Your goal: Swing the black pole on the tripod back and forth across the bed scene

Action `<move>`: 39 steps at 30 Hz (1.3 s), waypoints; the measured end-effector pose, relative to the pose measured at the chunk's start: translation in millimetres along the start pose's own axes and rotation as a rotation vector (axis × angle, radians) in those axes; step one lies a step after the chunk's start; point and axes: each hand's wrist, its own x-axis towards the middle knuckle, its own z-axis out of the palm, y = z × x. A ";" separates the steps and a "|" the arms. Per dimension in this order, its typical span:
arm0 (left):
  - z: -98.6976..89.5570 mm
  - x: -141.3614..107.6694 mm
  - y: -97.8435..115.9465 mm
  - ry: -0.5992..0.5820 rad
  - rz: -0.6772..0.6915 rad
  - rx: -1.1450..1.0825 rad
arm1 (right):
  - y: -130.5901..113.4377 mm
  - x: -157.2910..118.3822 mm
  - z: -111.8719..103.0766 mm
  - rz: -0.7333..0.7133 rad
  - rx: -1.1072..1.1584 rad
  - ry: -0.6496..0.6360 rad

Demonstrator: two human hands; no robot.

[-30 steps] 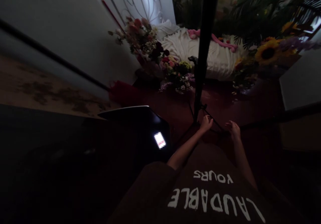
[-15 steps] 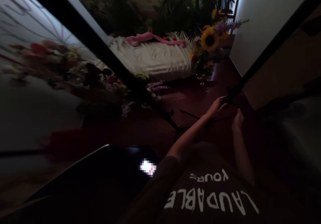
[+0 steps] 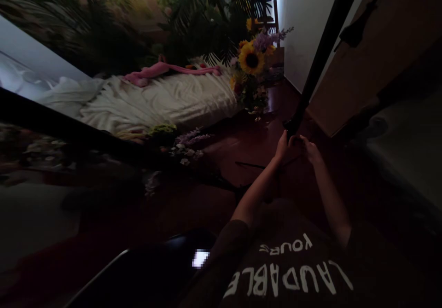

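Note:
A black tripod stand's pole point(image 3: 322, 59) slants down from the upper right to a collar just above my hands. My left hand point(image 3: 282, 147) is closed round the pole just below that collar. On the other side, my right hand point(image 3: 311, 151) has its fingers bent in against the same spot. Darkness hides exactly what its fingertips press on. Thin dark legs point(image 3: 253, 165) spread over the dark red floor point(image 3: 224, 154) below. A second black pole point(image 3: 86, 137) crosses the left side at a low slant.
A cream-draped bench point(image 3: 165, 98) with a pink plush toy point(image 3: 172, 68) stands ahead, below palm leaves. Sunflowers point(image 3: 251, 58) stand at its right end. Purple and white flowers point(image 3: 188, 147) are nearer. A glossy black surface point(image 3: 138, 271) lies at lower left, a brown panel point(image 3: 345, 68) at right.
My right hand has come in from apart to meet the pole beside my left hand. The bench and flowers have shifted left in view, and the left pole now lies flatter.

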 end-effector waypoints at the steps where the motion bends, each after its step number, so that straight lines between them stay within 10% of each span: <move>1: 0.5 0.1 -0.6 0.006 0.010 0.004 | -0.6 1.2 -1.6 -0.015 -0.004 -0.031; 7: 1.1 -0.7 3.9 0.042 0.063 0.046 | 0.8 7.0 -14.8 -0.295 -0.122 -0.199; 15: -2.4 -3.8 13.9 0.026 0.038 0.019 | 1.6 11.7 -14.1 -0.721 -0.239 -0.109; 28: -6.0 -2.7 4.8 -0.084 0.042 -0.043 | -40.4 -26.8 37.7 -0.688 -0.380 0.014; 39: -6.0 -5.1 12.2 -0.086 0.006 -0.005 | -124.4 -39.6 48.5 -0.981 -0.290 -0.073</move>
